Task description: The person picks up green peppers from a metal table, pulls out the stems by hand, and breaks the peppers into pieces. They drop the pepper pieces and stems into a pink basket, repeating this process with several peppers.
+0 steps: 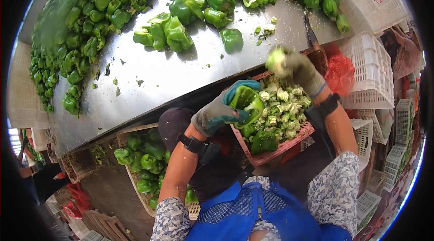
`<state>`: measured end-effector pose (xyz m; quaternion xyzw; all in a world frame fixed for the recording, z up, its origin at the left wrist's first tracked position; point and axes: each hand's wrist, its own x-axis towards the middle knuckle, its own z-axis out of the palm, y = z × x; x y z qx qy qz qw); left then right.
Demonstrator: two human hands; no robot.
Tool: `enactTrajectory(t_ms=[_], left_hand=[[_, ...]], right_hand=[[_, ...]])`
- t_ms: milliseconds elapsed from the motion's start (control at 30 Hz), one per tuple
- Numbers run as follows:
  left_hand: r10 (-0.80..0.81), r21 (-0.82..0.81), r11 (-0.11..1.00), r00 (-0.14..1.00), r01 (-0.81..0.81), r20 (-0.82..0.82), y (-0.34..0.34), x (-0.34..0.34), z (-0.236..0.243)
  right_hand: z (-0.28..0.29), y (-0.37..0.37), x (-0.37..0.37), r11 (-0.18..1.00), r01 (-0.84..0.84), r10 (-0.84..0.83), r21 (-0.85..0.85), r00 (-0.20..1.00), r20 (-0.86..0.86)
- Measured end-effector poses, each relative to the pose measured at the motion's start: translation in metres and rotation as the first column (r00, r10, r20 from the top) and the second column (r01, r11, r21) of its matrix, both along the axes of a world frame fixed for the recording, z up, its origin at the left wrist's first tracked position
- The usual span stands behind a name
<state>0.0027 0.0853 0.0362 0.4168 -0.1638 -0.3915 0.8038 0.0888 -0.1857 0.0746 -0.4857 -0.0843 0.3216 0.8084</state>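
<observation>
My left hand, in a grey and teal glove, is closed round a green bell pepper whose hollow inside faces up. In my gloved right hand is a pale green pepper core, blurred by motion and raised above the table's near edge. Below both hands stands a red crate filled with pale pepper cores. A darker green pepper piece lies at its near side. Several whole and cut peppers rest on the metal table in front of me.
A large heap of green peppers covers the table's left side. By the table's right edge lies a dark-handled tool, near a red mesh bag. White crates stand at the right. Another crate of peppers sits beside my left leg.
</observation>
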Motion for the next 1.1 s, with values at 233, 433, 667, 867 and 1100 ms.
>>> enactTrajectory(t_ms=[233,433,667,867,1100], left_hand=[[0.225,-0.315,0.829,0.792,-0.462,-0.568,-0.027,0.011,0.007],[0.605,0.030,0.681,0.586,-0.731,0.539,-0.029,0.015,-0.013],[-0.234,0.333,0.698,0.237,-0.634,0.943,-0.092,-0.003,0.008],[-0.082,0.154,0.628,0.131,-0.763,0.988,-0.089,-0.015,-0.004],[0.419,0.248,0.823,0.841,-0.511,0.343,-0.101,-0.023,-0.008]], right_hand=[[-0.015,0.026,0.036,0.230,0.666,0.033,-0.710,0.723,0.690],[-0.022,0.024,-0.044,0.708,0.607,-0.552,-0.362,0.794,0.253],[-0.121,0.046,-0.132,0.555,0.814,-0.654,0.171,0.554,-0.516],[-0.074,0.038,-0.121,0.566,0.814,-0.676,0.127,0.547,-0.494],[-0.076,0.061,-0.123,0.554,0.832,-0.763,0.011,0.513,-0.394]])
